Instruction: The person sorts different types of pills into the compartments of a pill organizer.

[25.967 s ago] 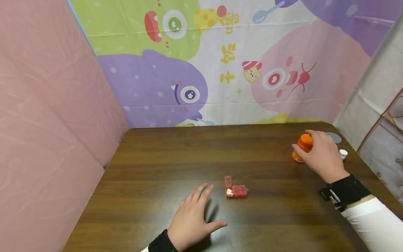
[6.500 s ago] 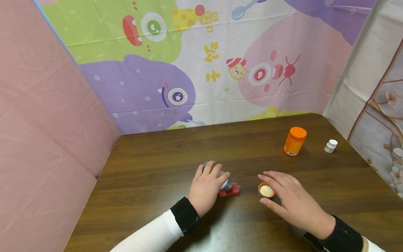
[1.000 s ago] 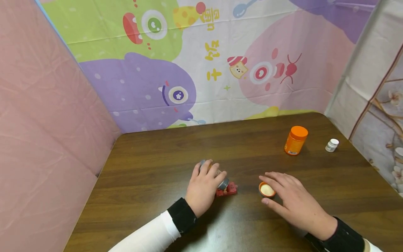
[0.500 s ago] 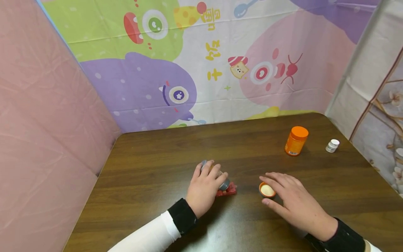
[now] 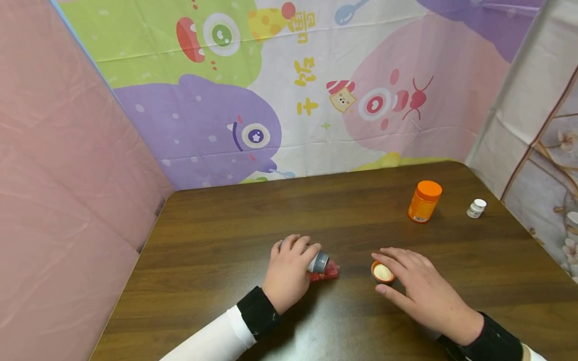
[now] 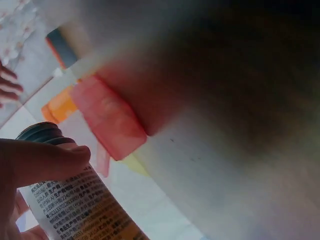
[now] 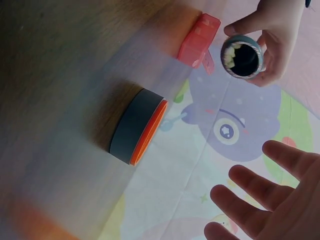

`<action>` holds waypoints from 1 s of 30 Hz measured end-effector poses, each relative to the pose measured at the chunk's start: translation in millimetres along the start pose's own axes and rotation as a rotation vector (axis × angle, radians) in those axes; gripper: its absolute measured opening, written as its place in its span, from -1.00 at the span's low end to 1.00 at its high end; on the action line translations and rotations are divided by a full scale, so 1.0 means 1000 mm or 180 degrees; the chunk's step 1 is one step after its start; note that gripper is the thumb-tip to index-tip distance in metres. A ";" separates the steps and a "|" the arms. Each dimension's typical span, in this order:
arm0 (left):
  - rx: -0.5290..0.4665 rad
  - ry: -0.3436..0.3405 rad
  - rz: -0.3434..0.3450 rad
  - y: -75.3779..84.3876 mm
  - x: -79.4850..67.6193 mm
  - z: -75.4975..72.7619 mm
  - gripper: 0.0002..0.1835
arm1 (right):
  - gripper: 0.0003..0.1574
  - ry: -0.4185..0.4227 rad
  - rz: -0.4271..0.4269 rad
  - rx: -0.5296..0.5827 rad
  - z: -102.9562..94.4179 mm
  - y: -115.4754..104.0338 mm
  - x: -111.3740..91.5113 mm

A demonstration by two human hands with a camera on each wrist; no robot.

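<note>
My left hand (image 5: 289,273) grips a pill bottle (image 5: 320,262) with a grey neck and a printed label, tipped sideways. In the right wrist view the uncapped mouth of the bottle faces the camera, and pale tablets (image 7: 230,55) show inside the rim. Partly behind the bottle neck in the head view lies a small red pill box (image 5: 330,272); a raised flap shows on it in the right wrist view. My right hand (image 5: 424,286) has its fingers spread beside an upturned bottle cap (image 5: 383,273), dark grey outside with an orange rim and cream liner.
An orange jar (image 5: 424,201) with an orange lid stands at the back right of the wooden table (image 5: 226,215). To its right is a small white bottle (image 5: 476,208) near the table edge. A cartoon-print cloth (image 5: 311,145) hangs behind the table.
Against half a second ago, my left hand has drawn slightly left and tilted the bottle so its neck lies more level. Since the oldest frame, my right hand has left the orange jar.
</note>
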State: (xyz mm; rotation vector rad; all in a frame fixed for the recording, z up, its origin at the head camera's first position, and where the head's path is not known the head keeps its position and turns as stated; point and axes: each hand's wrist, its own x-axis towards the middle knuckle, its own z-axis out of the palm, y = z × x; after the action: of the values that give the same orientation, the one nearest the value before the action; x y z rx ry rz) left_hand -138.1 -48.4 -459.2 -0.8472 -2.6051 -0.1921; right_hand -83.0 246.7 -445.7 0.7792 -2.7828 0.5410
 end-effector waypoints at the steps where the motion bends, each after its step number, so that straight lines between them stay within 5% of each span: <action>1: -0.0070 0.0019 -0.0041 0.000 -0.001 -0.002 -0.35 | -0.29 0.0002 -0.0005 0.0001 0.000 0.000 0.000; 19: -0.1766 0.0024 -0.0672 0.026 -0.034 -0.043 -0.37 | -0.29 -0.0035 0.0007 0.0001 0.002 0.008 0.014; 30: -0.2672 -0.0635 -0.0913 0.051 -0.056 -0.038 -0.36 | -0.27 -0.0470 0.0292 -0.0195 0.015 0.023 0.024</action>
State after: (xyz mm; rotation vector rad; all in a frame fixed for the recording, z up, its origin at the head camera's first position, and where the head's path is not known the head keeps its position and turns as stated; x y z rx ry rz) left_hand -53.8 -46.5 -446.9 -0.7416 -2.8105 -1.4132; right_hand -116.8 247.7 -459.1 0.7082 -2.9676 0.4275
